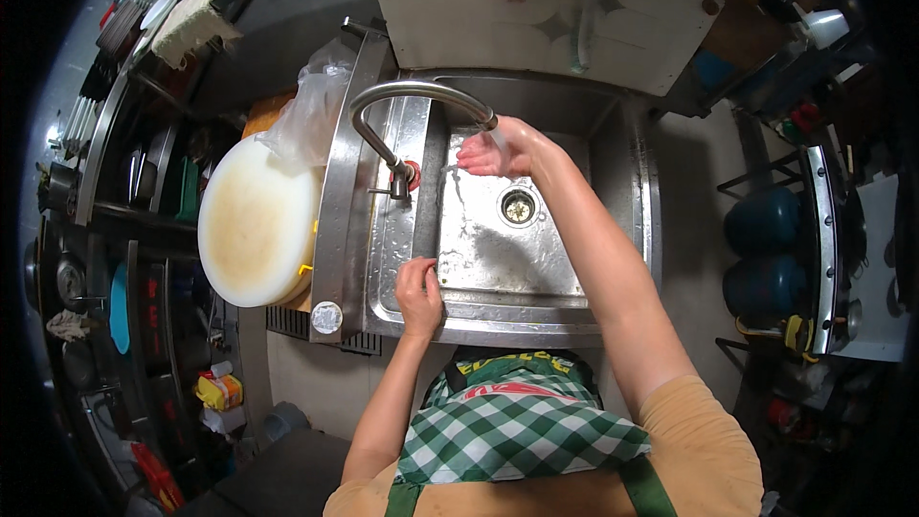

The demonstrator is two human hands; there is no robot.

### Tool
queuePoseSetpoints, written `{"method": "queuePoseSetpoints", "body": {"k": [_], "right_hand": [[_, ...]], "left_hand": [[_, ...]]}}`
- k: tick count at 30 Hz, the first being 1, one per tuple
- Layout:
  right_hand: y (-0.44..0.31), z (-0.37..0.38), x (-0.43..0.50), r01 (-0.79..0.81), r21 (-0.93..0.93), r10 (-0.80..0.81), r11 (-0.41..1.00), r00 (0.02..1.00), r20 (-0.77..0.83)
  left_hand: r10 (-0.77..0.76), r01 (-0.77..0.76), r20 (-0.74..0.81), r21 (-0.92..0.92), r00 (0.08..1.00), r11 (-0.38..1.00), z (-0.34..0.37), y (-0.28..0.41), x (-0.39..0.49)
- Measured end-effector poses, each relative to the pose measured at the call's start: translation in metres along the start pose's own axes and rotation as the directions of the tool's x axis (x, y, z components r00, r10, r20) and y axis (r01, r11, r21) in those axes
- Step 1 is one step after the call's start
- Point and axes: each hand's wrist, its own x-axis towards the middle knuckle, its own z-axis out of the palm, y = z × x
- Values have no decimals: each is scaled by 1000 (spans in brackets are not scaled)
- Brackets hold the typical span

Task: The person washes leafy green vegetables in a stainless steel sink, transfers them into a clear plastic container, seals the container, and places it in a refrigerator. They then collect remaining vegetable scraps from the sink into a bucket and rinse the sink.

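Water runs from the curved metal faucet [423, 90] onto my right hand [502, 149], which is held palm up over the stainless steel sink [474, 258] with nothing in it. Its fingers point left. My left hand [418, 294] rests on the sink's left ledge near the front corner, fingers loosely bent over the basin's edge; I see no object in it. Beyond my right hand's wrist, nearer to me, lies the drain [518, 207], its strainer holding small pale scraps. A faucet lever [398, 187] stands at the spout's base on the left ledge.
Left of the sink's raised metal edge sits a round white cutting board [251, 230] with a brown-stained top. A clear plastic bag [316, 108] lies by it. Behind the sink stands a pale panel [467, 14]. Two blue gas cylinders [761, 251] are at the right; crowded shelves [108, 201] line the left.
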Motion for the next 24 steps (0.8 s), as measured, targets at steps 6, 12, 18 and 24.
{"method": "queuePoseSetpoints", "body": {"k": [6,12,18,24], "right_hand": [[32,-31,13,27,145,-16,989,997,-76],[87,-62,81,-98,-66,84,993,978,-192],[156,-74,188,40,-475,-104,879,988,-111],[251,-96,205,-353,-576,502,737,857,116]], "left_hand": [[4,-13,62,143,998,990,-6,-1,-14],[-57,43,61,211,996,977,-7,3,-23],[-97,98,-13,146,995,984,-8,2,-25],[-150,147,4,164,989,975,-10,2,-26]]}}
